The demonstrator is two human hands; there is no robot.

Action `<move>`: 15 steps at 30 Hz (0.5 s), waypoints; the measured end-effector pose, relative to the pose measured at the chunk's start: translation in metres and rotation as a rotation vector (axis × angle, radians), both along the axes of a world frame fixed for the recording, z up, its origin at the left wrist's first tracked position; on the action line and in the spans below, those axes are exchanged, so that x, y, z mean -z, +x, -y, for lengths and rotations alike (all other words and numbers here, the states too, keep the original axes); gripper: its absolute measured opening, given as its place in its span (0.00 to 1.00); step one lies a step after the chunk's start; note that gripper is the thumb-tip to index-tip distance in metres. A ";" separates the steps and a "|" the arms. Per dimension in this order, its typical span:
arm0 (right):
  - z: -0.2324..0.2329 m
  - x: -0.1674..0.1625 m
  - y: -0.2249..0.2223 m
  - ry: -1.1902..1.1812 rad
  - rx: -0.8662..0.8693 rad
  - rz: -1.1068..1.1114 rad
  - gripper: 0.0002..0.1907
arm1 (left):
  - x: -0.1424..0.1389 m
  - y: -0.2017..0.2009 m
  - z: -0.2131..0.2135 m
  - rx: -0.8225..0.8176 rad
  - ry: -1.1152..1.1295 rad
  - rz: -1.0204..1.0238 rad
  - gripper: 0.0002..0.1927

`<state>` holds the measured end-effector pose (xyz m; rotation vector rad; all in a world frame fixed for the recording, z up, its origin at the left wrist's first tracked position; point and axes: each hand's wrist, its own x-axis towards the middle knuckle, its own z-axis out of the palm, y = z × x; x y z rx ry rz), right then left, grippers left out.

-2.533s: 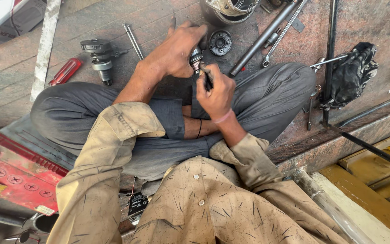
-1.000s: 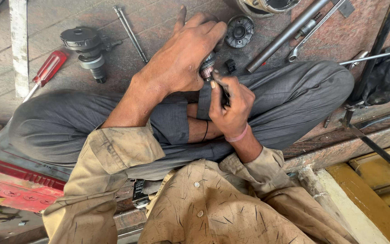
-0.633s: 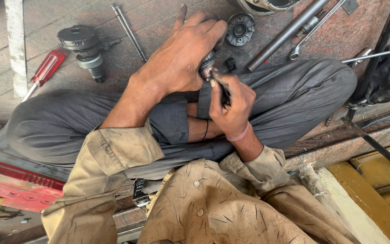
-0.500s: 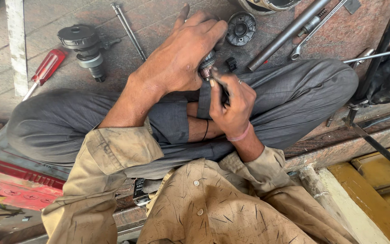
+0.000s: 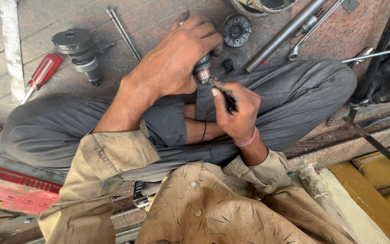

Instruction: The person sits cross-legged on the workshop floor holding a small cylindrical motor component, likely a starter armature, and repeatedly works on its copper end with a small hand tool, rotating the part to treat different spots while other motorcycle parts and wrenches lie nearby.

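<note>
Right at the centre, a small cylindrical motor part (image 5: 202,72) with copper-coloured ribs sits just above the crossed legs, close over the grey trousers (image 5: 290,95). The left hand (image 5: 177,63) comes in from the lower left, forearm angled up, fingers curled shut around the part's upper end, thumb tucked near its side. The right hand (image 5: 235,110) rises from below, wrist bent, pink band at the wrist, fingers pinched closed on a thin dark tool (image 5: 224,95) whose tip meets the ribbed section. Just beyond the left knuckles lies a round dark gear plate (image 5: 236,30) on the floor. A long steel tube (image 5: 285,34) runs diagonally beside it. Further left stands a grey cylindrical assembly (image 5: 80,52), with a red-handled screwdriver (image 5: 41,74) near it and a thin metal rod (image 5: 123,31) between.
</note>
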<state>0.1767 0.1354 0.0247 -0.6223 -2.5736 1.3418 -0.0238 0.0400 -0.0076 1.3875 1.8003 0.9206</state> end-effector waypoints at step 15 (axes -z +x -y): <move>0.000 0.006 -0.005 -0.252 0.197 0.108 0.06 | 0.002 -0.012 0.000 0.030 0.030 0.078 0.32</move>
